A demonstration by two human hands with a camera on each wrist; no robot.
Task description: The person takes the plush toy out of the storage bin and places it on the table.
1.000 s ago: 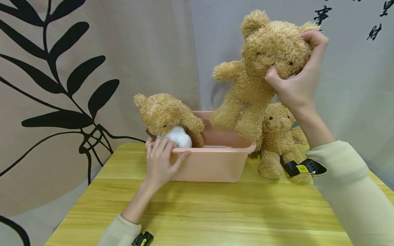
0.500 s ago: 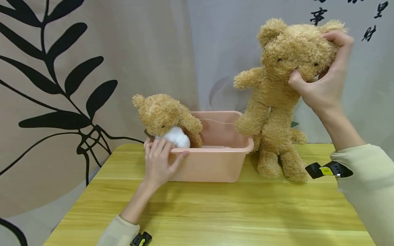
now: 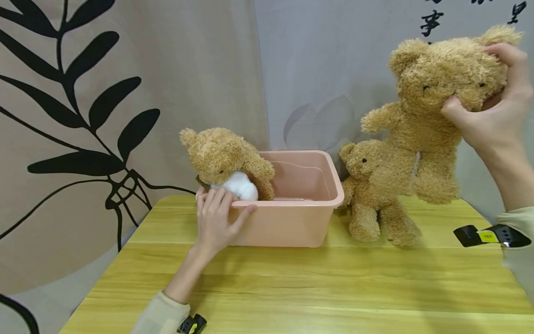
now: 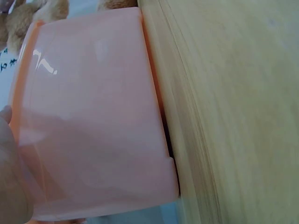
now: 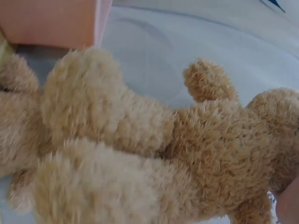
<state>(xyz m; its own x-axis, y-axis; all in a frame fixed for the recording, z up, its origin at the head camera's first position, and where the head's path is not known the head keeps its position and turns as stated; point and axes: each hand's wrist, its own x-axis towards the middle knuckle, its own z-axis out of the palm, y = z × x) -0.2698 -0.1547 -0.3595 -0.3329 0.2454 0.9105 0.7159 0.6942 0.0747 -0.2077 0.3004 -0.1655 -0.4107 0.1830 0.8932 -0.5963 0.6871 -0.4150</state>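
Observation:
My right hand (image 3: 498, 104) grips a tan teddy bear (image 3: 431, 127) by its head, thumb on the muzzle, and holds it up over the table's right side. The held bear's legs and body (image 5: 219, 149) fill the right wrist view. With fingers over the front rim and thumb outside, my left hand (image 3: 217, 220) holds a pink plastic bin (image 3: 283, 227). Inside the bin's left end another teddy bear (image 3: 214, 153) slumps forward, a white fluffy thing (image 3: 242, 186) under its chin. A third teddy bear (image 3: 367, 199) sits right of the bin, partly hidden by the held bear's leg.
The bin stands toward the back of a wooden table (image 3: 292, 287). Behind it hangs a pale curtain (image 3: 208, 69) with a black leaf print on the left and dark characters on the right.
My right hand has carried the held teddy bear to the right, away from over the bin. More of the seated bear's face shows than half a second ago. The left hand stays on the bin.

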